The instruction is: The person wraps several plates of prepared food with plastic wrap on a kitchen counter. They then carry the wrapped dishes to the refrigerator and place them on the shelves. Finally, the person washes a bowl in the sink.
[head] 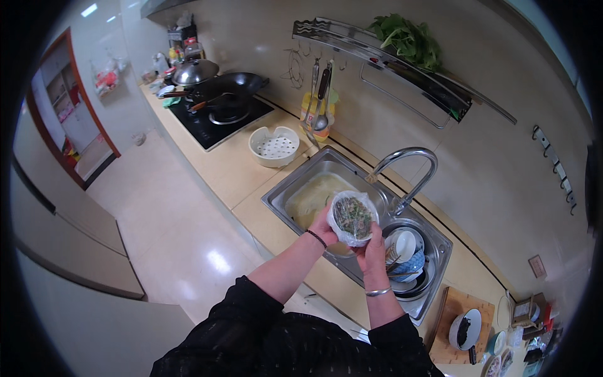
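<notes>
Both hands hold a white bowl (354, 219) above the double steel sink (275, 198). Clear plastic film is stretched over the bowl, and chopped greens with brownish bits show through it. My left hand (324, 227) grips the bowl's left side, while my right hand (373, 249) supports its lower right, thumb on the side. Below, cloudy water (308, 195) fills part of the left basin. In the right basin, white bowls (404, 245), a blue-patterned bowl (410, 268) and chopsticks are piled together. The curved faucet (414, 153) rises behind the bowl.
A white perforated basket (274, 147) stands left of the sink, before a black cooktop (207, 127) with a wok (240, 84). At right, a wooden cutting board (440, 330) bears a bowl with dark food (465, 330). Leafy greens (407, 42) lie on the wall rack (339, 40).
</notes>
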Motion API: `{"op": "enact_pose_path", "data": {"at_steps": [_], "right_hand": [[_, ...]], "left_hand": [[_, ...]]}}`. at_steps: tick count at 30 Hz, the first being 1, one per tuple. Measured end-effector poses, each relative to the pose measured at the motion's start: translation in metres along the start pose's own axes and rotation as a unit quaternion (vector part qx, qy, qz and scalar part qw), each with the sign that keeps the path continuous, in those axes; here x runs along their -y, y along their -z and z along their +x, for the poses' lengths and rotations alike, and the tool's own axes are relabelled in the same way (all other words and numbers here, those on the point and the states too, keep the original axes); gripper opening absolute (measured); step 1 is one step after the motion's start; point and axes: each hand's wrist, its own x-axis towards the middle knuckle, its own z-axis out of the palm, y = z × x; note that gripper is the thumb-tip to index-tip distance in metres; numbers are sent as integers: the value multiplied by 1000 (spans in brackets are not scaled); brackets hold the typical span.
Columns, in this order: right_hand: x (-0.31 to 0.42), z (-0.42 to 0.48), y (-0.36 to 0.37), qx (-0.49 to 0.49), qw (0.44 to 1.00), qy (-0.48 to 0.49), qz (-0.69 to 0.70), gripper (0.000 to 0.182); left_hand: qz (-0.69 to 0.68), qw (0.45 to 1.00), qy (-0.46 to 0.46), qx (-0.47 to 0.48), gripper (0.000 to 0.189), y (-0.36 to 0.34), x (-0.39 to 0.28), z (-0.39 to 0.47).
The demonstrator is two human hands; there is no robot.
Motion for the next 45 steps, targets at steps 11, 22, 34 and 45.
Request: {"op": "enact_pose_path", "data": {"at_steps": [11,22,34,45], "right_hand": [[-4,50,-39,-16,999,-15,25,52],[0,79,-46,-65,998,4,25,46],[-7,92,-50,-49,998,34,26,46],[-2,90,-41,-42,999,10,5,45]], "left_hand": [[-12,991,-36,-129,28,24,-57,21],[129,973,-80,-175,29,30,-43,27],[104,972,-133,-162,27,33,-38,28],[148,960,-152,-185,19,48,-45,36]]}}
